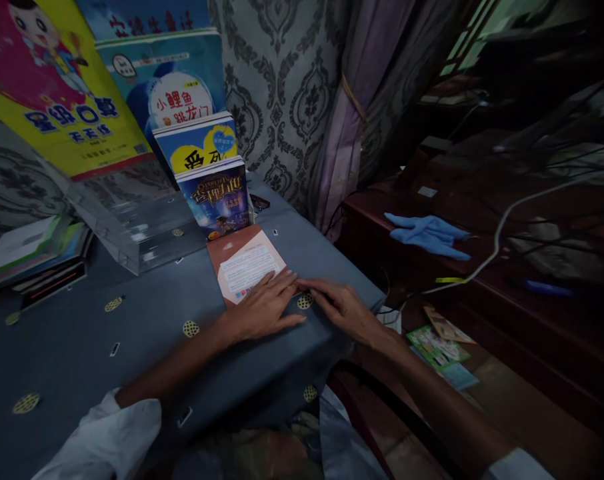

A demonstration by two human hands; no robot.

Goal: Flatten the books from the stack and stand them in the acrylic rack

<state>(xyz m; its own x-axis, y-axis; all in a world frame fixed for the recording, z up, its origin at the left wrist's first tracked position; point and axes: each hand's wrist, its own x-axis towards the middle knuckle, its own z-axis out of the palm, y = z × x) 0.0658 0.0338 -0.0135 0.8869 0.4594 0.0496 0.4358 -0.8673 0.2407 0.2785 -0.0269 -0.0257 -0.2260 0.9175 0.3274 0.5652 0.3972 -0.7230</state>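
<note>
A thin book with a brown and pink cover and a white printed panel (249, 267) lies on the blue-grey tablecloth. My left hand (262, 308) rests flat over its near part, fingers stretched out and partly covering it. At the book's near right corner, my right hand (343, 308) reaches in with extended fingers, its fingertips meeting those of my left hand. Whether the right fingertips press on the book or only the cloth I cannot tell. Just beyond the book stands a dark blue book (219, 200) with gold lettering, at the front of the upright row.
A clear plastic stand (127, 230) holds upright books, including a large yellow one (77, 127). More books (37, 250) are stacked at left. A patterned curtain (277, 100) hangs behind. Blue gloves (429, 235) and a white cable (499, 230) lie on the dark red furniture at right.
</note>
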